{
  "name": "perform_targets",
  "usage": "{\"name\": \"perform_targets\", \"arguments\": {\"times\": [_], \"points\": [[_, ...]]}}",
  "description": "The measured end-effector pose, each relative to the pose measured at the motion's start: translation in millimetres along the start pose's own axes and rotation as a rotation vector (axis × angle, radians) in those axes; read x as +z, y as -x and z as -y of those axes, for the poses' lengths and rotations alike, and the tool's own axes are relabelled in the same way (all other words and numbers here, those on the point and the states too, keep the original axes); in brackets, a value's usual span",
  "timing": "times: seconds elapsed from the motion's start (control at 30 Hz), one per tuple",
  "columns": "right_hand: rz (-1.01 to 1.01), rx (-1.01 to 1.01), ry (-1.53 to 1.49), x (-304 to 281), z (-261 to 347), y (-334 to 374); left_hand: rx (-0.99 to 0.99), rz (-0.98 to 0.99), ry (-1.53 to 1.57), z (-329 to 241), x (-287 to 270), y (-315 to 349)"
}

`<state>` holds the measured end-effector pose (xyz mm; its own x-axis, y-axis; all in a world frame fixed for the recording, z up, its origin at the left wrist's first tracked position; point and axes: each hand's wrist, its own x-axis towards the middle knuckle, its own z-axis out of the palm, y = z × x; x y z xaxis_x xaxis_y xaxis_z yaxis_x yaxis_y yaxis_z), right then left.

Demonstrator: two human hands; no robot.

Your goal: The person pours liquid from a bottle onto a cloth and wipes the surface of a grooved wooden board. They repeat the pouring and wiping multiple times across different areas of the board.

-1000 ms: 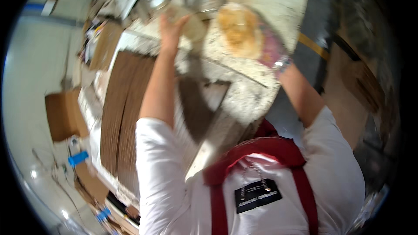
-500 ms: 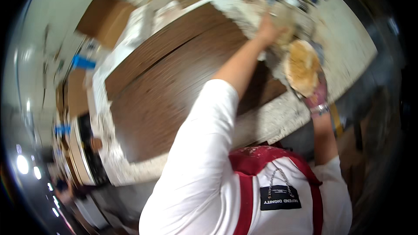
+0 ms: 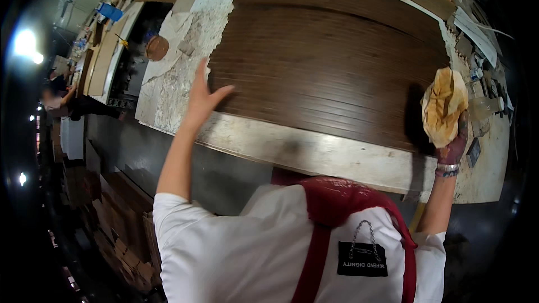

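Note:
A dark brown slatted wood panel (image 3: 325,62) with jagged short ends lies flat on the work table. My bare left hand (image 3: 203,94) is at the panel's near left corner, thumb and fingers spread, holding nothing. I cannot tell whether it touches the edge. At the panel's right end, my right hand (image 3: 452,146), in a stained dark red glove, grips a crumpled cloth (image 3: 444,104), off-white with yellow-brown stains. The cloth hides most of those fingers. Just right of it is a cloudy, clear bottle (image 3: 485,108).
The pale, paint-spattered table (image 3: 269,140) runs beneath the panel. A brown round tub (image 3: 157,48) is by its left side. Small tools and a dark block (image 3: 474,151) clutter the right side. Far left, another person (image 3: 70,98) is near a second bench.
My left hand has gone from the bottle at the right to the panel's left end. My right hand still holds the cloth. The view has turned, showing the panel more squarely.

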<state>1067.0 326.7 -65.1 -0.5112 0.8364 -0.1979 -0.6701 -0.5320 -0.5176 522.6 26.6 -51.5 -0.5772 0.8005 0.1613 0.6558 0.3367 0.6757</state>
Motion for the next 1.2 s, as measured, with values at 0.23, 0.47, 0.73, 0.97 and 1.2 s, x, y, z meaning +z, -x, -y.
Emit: {"name": "perform_targets", "arguments": {"times": [0.23, 0.47, 0.73, 0.97, 1.2], "points": [[0.370, -0.506, 1.959, 96, -191, -23, -0.095, 0.217, 0.092, 109, 14, 47], [1.035, -0.701, 1.916, 281, -462, -127, -0.008, 0.070, 0.023, 117, 28, 47], [0.889, -0.711, 2.063, 219, -345, -95, -0.145, 0.227, 0.046, 107, 2, 32], [0.909, -0.760, 1.936, 292, -469, -145, 0.062, 0.120, -0.015, 117, 16, 36], [1.058, -0.563, 2.141, 239, -380, -62, 0.050, 0.111, -0.082, 120, 12, 37]]}}
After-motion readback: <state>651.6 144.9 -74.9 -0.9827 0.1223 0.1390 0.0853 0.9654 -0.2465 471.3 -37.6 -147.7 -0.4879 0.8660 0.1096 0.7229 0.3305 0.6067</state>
